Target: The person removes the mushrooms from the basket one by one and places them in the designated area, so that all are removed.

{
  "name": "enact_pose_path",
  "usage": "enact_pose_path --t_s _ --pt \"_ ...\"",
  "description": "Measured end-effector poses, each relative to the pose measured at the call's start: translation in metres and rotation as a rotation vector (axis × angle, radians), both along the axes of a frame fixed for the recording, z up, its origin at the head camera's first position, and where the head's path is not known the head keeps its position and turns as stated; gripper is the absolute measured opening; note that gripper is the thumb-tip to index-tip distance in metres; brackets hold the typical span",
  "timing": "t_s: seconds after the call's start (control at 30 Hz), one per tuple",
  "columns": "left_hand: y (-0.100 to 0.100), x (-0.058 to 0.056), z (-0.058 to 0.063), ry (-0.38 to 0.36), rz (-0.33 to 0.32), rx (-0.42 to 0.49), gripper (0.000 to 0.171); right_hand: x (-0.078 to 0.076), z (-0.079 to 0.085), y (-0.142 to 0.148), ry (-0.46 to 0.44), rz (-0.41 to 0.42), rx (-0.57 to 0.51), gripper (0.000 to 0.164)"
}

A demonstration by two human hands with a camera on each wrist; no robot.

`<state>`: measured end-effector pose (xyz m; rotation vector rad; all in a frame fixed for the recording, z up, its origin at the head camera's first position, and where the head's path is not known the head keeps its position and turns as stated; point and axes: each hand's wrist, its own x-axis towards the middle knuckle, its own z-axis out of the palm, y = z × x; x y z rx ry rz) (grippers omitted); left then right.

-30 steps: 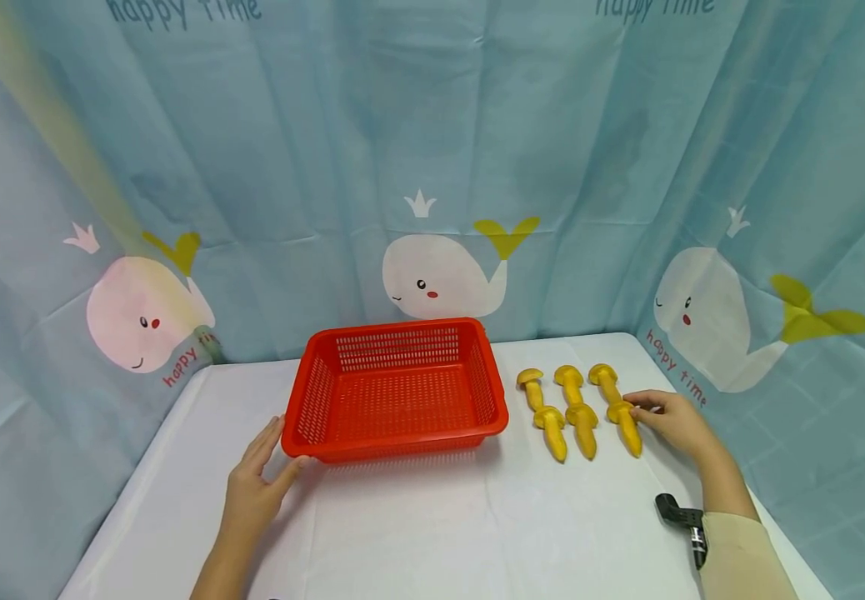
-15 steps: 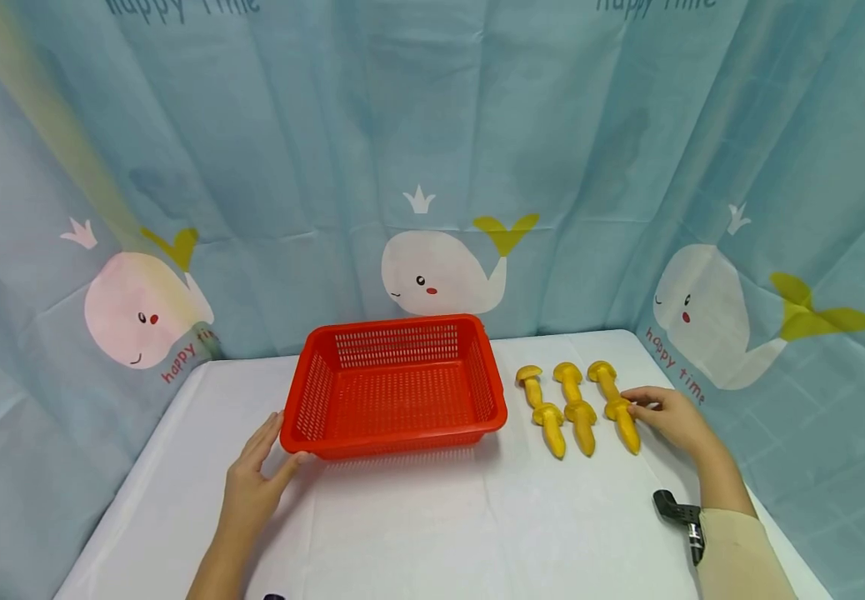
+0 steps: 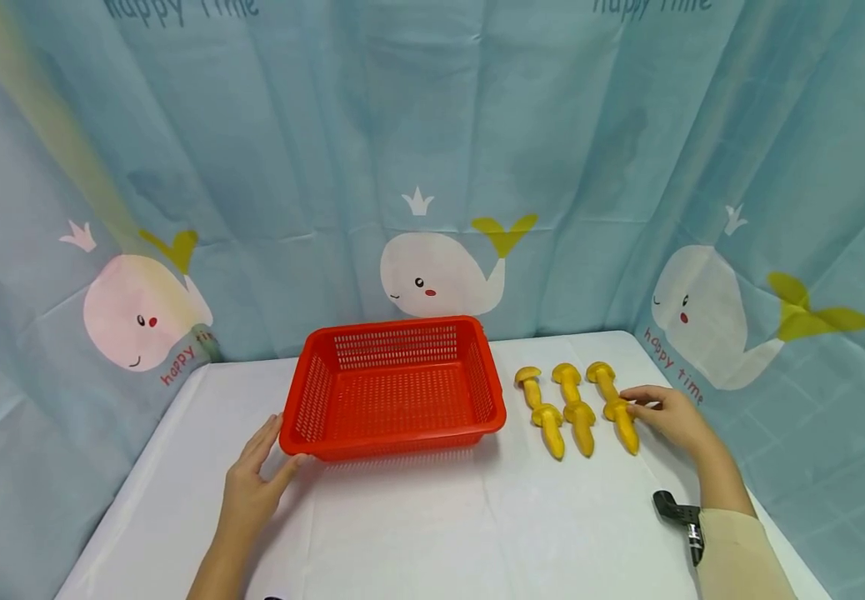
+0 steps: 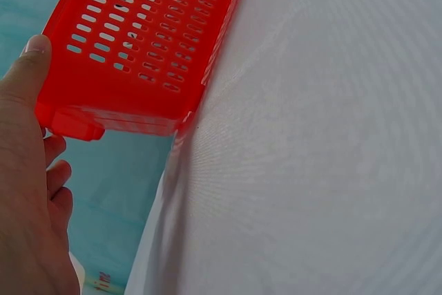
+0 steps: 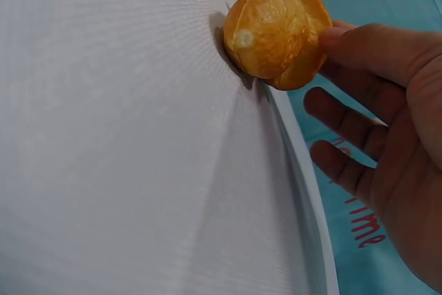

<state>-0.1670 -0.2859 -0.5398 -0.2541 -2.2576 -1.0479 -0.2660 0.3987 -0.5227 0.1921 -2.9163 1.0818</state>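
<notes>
A red plastic basket (image 3: 395,442) with slotted walls stands at the table's back. My left hand (image 3: 251,487) rests at its front left corner, thumb against the front rim and fairly straight fingers along the left side. In the left wrist view, the thumb lies on the basket's wall (image 4: 121,94) and the other fingers sit past the corner. To the right, yellow mushrooms lie in three columns. My right hand (image 3: 676,423) pinches the front mushroom (image 3: 626,433) of the rightmost column between thumb and index finger at the cap; its other fingers hang loosely curled in the right wrist view.
Behind the pinched one lies another mushroom (image 3: 603,379). A middle pair (image 3: 581,429) and a left pair (image 3: 552,433) lie beside it. A black device (image 3: 678,512) shows by the right sleeve. A blue curtain (image 3: 432,167) with whale prints surrounds the white table (image 3: 402,533).
</notes>
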Motion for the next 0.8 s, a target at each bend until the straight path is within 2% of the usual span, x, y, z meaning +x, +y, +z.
enact_pose_path --t_s 0.27,0.4,0.5,0.63,0.8 --pt "-0.001 0.0 -0.002 -0.006 0.01 0.004 0.083 0.002 0.004 -0.001 0.024 -0.019 -0.035 0.03" --pt "0.0 0.0 0.001 -0.044 0.02 0.008 0.083 0.002 0.007 -0.001 0.041 -0.044 -0.043 0.03" --pt "0.0 -0.001 0.0 -0.034 0.016 0.005 0.084 0.003 0.009 -0.002 0.055 -0.04 -0.056 0.032" --pt "-0.002 -0.002 -0.004 0.016 0.006 -0.001 0.084 0.007 0.014 -0.004 0.069 -0.039 -0.062 0.036" --pt "-0.003 -0.001 -0.003 -0.034 0.027 0.008 0.084 0.008 0.02 -0.007 0.108 -0.055 -0.037 0.037"
